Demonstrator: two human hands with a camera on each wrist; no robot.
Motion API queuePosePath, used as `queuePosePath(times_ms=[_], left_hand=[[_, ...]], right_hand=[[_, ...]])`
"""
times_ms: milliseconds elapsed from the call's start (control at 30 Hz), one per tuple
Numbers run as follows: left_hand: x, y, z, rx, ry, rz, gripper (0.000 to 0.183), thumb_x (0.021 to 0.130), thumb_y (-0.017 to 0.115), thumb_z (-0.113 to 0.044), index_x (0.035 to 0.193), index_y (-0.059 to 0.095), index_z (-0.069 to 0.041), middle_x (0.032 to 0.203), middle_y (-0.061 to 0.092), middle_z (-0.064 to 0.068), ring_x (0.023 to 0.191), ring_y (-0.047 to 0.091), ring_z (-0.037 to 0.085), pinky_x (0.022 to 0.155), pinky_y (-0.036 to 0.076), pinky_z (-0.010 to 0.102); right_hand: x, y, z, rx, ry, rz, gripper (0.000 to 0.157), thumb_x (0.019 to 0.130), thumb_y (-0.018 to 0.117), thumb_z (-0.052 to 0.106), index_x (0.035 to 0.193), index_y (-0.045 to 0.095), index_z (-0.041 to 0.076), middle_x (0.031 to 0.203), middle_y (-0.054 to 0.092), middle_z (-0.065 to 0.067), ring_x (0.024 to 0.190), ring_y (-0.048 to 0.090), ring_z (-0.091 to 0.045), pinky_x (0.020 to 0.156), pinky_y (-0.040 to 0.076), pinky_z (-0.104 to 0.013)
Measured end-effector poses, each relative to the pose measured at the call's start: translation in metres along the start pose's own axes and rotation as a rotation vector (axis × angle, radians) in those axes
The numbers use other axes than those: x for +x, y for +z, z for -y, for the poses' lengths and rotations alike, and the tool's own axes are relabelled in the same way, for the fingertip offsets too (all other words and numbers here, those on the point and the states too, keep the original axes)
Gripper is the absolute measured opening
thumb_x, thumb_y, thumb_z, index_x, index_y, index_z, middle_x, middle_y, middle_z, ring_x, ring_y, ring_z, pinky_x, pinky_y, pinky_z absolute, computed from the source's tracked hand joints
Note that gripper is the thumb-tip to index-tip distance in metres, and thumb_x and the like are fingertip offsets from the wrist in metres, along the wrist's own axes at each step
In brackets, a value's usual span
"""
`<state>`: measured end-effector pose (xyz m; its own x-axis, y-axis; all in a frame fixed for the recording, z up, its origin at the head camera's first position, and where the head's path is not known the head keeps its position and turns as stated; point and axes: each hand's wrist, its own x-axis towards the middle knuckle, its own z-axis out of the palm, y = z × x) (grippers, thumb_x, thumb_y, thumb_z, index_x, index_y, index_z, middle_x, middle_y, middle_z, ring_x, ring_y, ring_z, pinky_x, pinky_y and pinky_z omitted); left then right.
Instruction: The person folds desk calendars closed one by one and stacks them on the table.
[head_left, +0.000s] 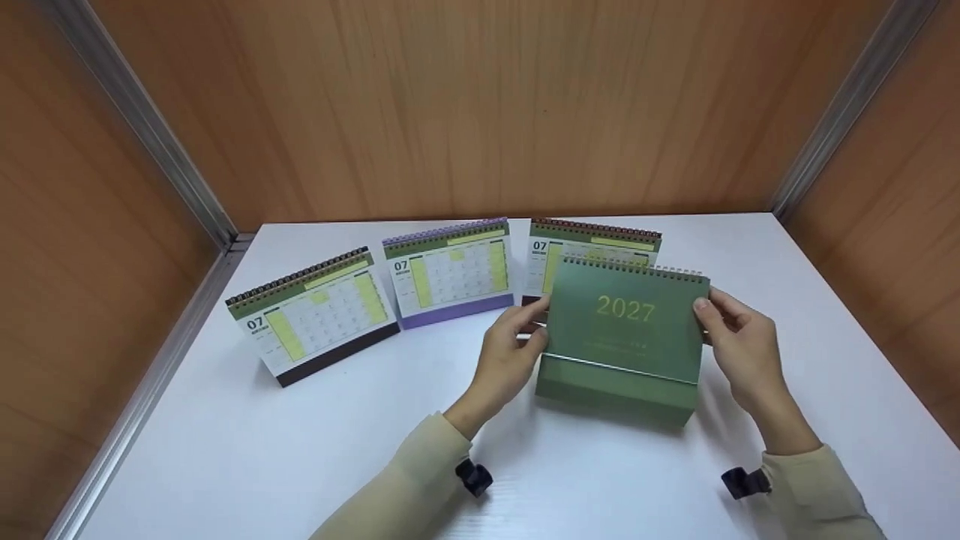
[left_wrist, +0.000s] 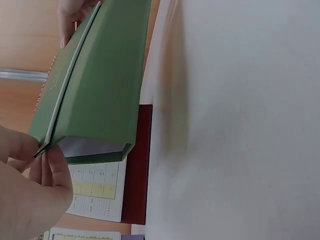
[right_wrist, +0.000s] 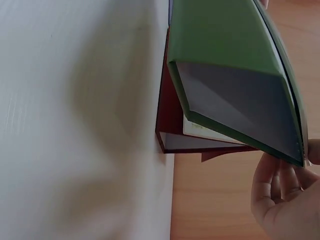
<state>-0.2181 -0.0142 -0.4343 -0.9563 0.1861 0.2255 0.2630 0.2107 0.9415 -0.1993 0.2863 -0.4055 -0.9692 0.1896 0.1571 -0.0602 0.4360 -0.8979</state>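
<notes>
Both hands hold a green desk calendar (head_left: 626, 322) with gold "2027" on its cover, raised above the white table. My left hand (head_left: 510, 356) pinches its left side edge between thumb and fingers. On the opposite edge, the right hand (head_left: 742, 352) grips with the thumb in front and fingers behind. The wrist views show the hollow, folded stand of the green calendar (left_wrist: 100, 85) from its ends. Behind it stands a calendar with a dark red base (right_wrist: 170, 105), partly hidden by the green one in the head view.
A purple-based calendar (head_left: 454, 274) stands at the back middle, opened to a page marked 07. Left of it, angled, is a black-based calendar (head_left: 319, 315), also at 07. Wooden panels (head_left: 480, 105) with metal corner strips enclose the white table (head_left: 360, 450).
</notes>
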Motion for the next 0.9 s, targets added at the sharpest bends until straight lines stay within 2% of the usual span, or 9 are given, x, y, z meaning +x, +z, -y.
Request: queuePosePath(times_ms=[267, 500, 600, 733, 900], left_hand=[[-0.007, -0.025, 0.013, -0.029, -0.109, -0.066, 0.048, 0.092, 0.056, -0.005, 0.136, 0.059, -0.024, 0.113, 0.062, -0.003, 0.102, 0.059, 0.014, 0.086, 0.053, 0.029], [-0.012, -0.038, 0.021, -0.079, -0.221, -0.079, 0.044, 0.091, 0.056, -0.007, 0.133, 0.061, -0.021, 0.112, 0.063, 0.003, 0.101, 0.058, 0.020, 0.082, 0.056, 0.030], [-0.013, -0.043, 0.021, -0.060, -0.226, -0.088, 0.044, 0.092, 0.057, -0.010, 0.134, 0.060, -0.023, 0.109, 0.062, 0.003, 0.098, 0.057, 0.020, 0.078, 0.056, 0.031], [-0.016, -0.048, 0.023, 0.017, -0.216, -0.088, 0.051, 0.092, 0.057, -0.013, 0.140, 0.054, -0.029, 0.105, 0.062, 0.001, 0.093, 0.058, 0.018, 0.074, 0.053, 0.031], [-0.018, -0.054, 0.024, 0.077, -0.209, -0.084, 0.054, 0.090, 0.058, -0.013, 0.142, 0.052, -0.030, 0.103, 0.062, 0.000, 0.090, 0.058, 0.016, 0.074, 0.051, 0.031]], right_hand=[[0.011, 0.032, -0.001, 0.068, 0.036, 0.099, 0.062, 0.098, 0.053, 0.046, 0.144, 0.048, 0.004, 0.129, 0.060, -0.016, 0.101, 0.064, -0.011, 0.080, 0.056, -0.021], [0.016, 0.051, -0.002, 0.063, 0.079, 0.182, 0.061, 0.098, 0.054, 0.046, 0.143, 0.048, 0.005, 0.127, 0.060, -0.014, 0.101, 0.063, -0.015, 0.080, 0.057, -0.024], [0.018, 0.055, -0.002, 0.053, 0.082, 0.216, 0.061, 0.098, 0.053, 0.047, 0.143, 0.049, 0.006, 0.126, 0.061, -0.014, 0.103, 0.063, -0.018, 0.080, 0.057, -0.025], [0.018, 0.061, 0.002, 0.054, 0.088, 0.255, 0.059, 0.099, 0.053, 0.043, 0.144, 0.047, 0.005, 0.127, 0.060, -0.015, 0.105, 0.063, -0.019, 0.081, 0.057, -0.026], [0.019, 0.070, -0.002, 0.060, 0.105, 0.266, 0.058, 0.099, 0.055, 0.043, 0.142, 0.050, 0.005, 0.125, 0.062, -0.015, 0.103, 0.064, -0.019, 0.079, 0.057, -0.026]])
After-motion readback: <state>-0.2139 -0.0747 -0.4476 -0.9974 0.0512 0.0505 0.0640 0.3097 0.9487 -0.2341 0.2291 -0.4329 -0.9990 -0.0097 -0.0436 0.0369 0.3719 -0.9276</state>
